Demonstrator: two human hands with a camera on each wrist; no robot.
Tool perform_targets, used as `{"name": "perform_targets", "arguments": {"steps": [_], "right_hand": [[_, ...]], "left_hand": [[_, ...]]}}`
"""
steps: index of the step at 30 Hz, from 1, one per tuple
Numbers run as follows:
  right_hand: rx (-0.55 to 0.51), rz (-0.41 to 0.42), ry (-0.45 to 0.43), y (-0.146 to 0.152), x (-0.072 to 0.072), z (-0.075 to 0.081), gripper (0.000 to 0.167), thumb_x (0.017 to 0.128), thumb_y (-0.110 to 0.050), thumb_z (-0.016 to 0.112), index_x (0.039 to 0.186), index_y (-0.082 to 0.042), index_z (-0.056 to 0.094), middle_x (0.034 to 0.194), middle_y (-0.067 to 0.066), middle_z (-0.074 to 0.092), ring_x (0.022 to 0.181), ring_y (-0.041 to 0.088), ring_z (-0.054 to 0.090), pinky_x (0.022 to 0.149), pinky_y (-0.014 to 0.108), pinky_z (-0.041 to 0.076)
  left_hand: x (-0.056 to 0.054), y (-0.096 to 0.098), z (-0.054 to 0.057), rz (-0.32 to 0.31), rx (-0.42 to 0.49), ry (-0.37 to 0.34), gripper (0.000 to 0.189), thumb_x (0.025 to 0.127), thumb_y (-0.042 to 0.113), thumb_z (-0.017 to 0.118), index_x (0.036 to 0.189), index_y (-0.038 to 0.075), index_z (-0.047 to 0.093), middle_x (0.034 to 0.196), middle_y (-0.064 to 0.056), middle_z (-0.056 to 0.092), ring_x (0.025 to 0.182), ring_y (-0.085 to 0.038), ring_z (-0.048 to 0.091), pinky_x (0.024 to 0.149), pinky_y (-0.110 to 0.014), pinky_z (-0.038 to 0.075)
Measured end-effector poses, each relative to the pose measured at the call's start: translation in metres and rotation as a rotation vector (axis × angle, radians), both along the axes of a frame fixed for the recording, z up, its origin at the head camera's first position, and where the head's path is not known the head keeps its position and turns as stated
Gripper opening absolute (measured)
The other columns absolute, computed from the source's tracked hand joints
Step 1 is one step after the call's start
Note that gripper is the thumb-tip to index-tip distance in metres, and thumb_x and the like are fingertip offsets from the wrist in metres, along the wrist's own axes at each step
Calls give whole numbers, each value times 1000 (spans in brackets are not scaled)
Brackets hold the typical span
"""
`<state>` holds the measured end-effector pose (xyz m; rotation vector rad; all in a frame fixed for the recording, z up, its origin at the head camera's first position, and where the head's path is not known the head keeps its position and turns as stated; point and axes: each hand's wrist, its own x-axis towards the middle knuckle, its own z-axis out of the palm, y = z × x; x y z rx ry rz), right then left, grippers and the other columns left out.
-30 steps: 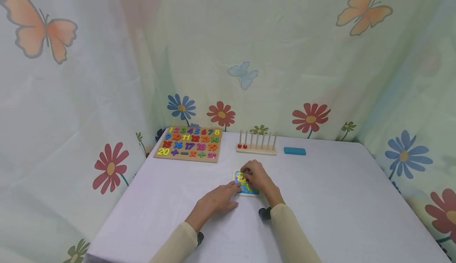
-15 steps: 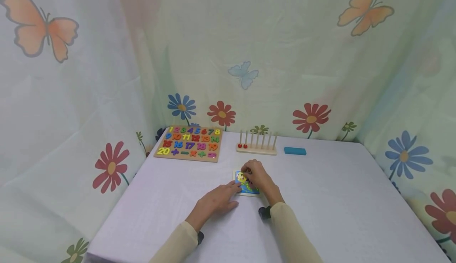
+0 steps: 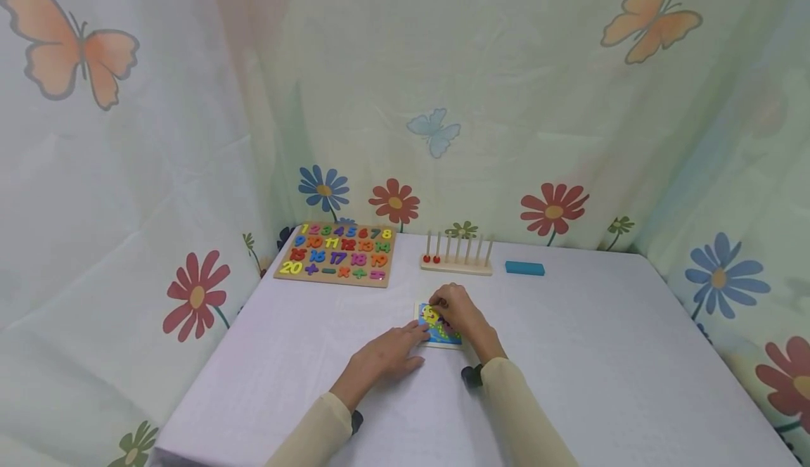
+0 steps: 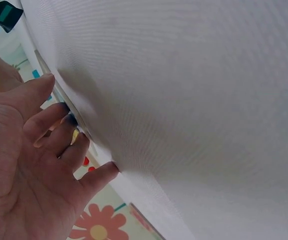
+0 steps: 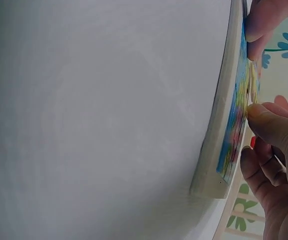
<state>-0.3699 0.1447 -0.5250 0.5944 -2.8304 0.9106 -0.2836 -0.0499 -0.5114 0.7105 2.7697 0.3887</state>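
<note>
A small square picture puzzle [image 3: 441,339] in a pale wooden frame [image 5: 208,172] lies flat on the table, blue with a yellow and green figure. My left hand [image 3: 386,354] rests its fingertips on the puzzle's left side, fingers extended, thumb apart. Over the upper right part, my right hand [image 3: 465,316] pinches a thin yellowish puzzle piece [image 5: 254,82] between thumb and index finger. In the right wrist view this piece stands slightly raised from the picture. The right hand hides part of the puzzle in the head view.
A number board [image 3: 335,256] with colourful numerals lies at the back left. Behind the puzzle stands a wooden peg rack [image 3: 455,267] with two red beads on its left pegs. A blue block [image 3: 524,268] lies to its right. Patterned curtains surround the white-covered table [image 3: 601,368].
Both hands stay almost in place. The right fingertips shift very slightly over the puzzle, and a bit more of the yellow figure shows beside them.
</note>
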Motion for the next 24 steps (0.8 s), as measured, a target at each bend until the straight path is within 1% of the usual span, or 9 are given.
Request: {"name": "perform_targets", "arguments": {"steps": [7,10,12,19,24], "right_hand": [[-17,-13,-19,3,0,0,9,94,3,80,98,-3,83,99,9,79,95,23,68,91,44,63],[-8,-13,-19,6,0,2,9,94,2,80,99,-4,84,100,9,79,96,23,69,92,43,63],[-1,-8,-13,9,1,4,9,94,2,80,100,-4,84,100,9,79,97,23,69,92,43,63],[25,16,55,25,6,15,12,93,6,79,100,-3,84,98,11,78,95,24,70,88,42,64],[30,22,67,41,9,19,12,92,7,79,99,-2,83,94,8,77,94,23,69,85,40,64]], "left_hand": [[1,0,2,1,0,-1,54,106,37,71,156,22,58,171,6,43,158,-21,41,125,-44,42],[2,0,3,2,-2,-1,54,106,37,71,157,22,58,171,5,43,158,-21,41,125,-44,41],[2,1,3,5,1,-4,54,106,37,71,156,22,58,171,5,43,158,-21,41,125,-44,41],[3,0,2,6,12,-6,54,106,37,71,156,22,59,171,5,44,158,-22,40,126,-45,41],[3,-1,2,-2,12,-4,55,106,37,70,157,21,58,171,4,44,159,-21,39,127,-44,39]]}}
